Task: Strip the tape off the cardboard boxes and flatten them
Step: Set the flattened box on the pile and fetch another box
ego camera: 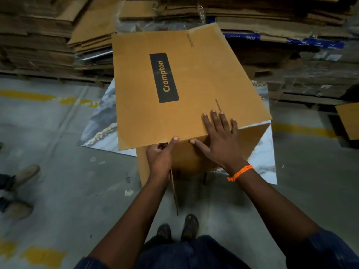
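A large brown cardboard box with a black "Crompton" label stands in front of me on a marbled white sheet. My right hand lies flat with spread fingers on the box's top near its front edge, thumb along the edge. My left hand is curled at the front edge of the box, thumb stretched up to the edge, fingers pinching something small at the edge; I cannot make out whether it is tape. A thin cardboard flap edge hangs down below that hand.
Tall stacks of flattened cardboard on pallets fill the back, left to right. Another person's shoes are at the left edge. A loose cardboard piece lies at the right. My own feet stand on grey concrete with yellow markings.
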`<state>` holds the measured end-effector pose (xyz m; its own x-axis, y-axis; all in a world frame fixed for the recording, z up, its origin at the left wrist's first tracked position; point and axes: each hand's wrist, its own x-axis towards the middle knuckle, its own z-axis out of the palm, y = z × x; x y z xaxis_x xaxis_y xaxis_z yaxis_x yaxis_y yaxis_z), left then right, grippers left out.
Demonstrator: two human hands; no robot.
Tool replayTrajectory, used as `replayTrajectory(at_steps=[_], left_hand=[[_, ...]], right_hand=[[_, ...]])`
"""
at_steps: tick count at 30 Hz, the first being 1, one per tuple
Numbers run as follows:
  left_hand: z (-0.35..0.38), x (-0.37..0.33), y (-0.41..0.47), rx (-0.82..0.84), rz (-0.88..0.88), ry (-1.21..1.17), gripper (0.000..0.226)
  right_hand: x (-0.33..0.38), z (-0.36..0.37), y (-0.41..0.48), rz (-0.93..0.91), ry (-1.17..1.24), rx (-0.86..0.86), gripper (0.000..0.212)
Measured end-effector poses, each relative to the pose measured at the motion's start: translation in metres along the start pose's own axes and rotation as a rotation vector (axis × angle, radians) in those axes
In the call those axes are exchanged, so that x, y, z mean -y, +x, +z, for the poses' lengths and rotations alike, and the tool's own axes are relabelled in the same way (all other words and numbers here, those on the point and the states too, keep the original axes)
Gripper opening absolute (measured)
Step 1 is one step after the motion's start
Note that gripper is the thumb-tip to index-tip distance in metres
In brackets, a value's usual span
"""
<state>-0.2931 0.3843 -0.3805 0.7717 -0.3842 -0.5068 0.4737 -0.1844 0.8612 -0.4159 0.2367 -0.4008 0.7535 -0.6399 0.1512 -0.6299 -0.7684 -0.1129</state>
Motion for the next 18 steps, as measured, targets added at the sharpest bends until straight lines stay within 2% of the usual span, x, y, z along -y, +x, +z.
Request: replayTrajectory(at_steps=[2, 5, 8, 12, 13, 15, 16, 18], left_hand=[[-0.011, 0.000, 0.021, 0.004, 0.025, -0.002, 0.041], [-0.017, -0.019, 0.063, 0.016, -0.013, 0.167, 0.056], [-0.023, -0.029, 0.114, 0.087, -0.126, 0.632, 0.065], [-0.048, -0.012, 0.160, 0.324, -0.288, 1.267, 0.046], [-0.058, -0.005, 0.167, 0.320, -0.255, 1.406, 0.039], [-0.079, 0.009, 0.176, 0.223, -0.148, 1.561, 0.041], [-0.091, 0.020, 0.179, 0.150, -0.098, 1.559, 0.049], [-0.116, 0.047, 0.181, -0.009, -0.092, 1.443, 0.084]], right_hand=[[0.014, 0.012, 0.009, -0.031, -0.018, -0.017, 0.082], [0.026, 0.037, 0.031, -0.045, -0.048, 0.052, 0.080], [0.026, 0.074, 0.045, -0.116, -0.102, 0.264, 0.086], [0.018, 0.147, 0.034, -0.192, -0.115, 0.601, 0.087], [0.017, 0.165, 0.024, -0.195, -0.102, 0.656, 0.085], [0.015, 0.191, 0.007, -0.172, -0.051, 0.672, 0.084], [0.015, 0.197, 0.004, -0.160, -0.022, 0.637, 0.085], [0.015, 0.198, 0.008, -0.167, 0.005, 0.605, 0.086]])
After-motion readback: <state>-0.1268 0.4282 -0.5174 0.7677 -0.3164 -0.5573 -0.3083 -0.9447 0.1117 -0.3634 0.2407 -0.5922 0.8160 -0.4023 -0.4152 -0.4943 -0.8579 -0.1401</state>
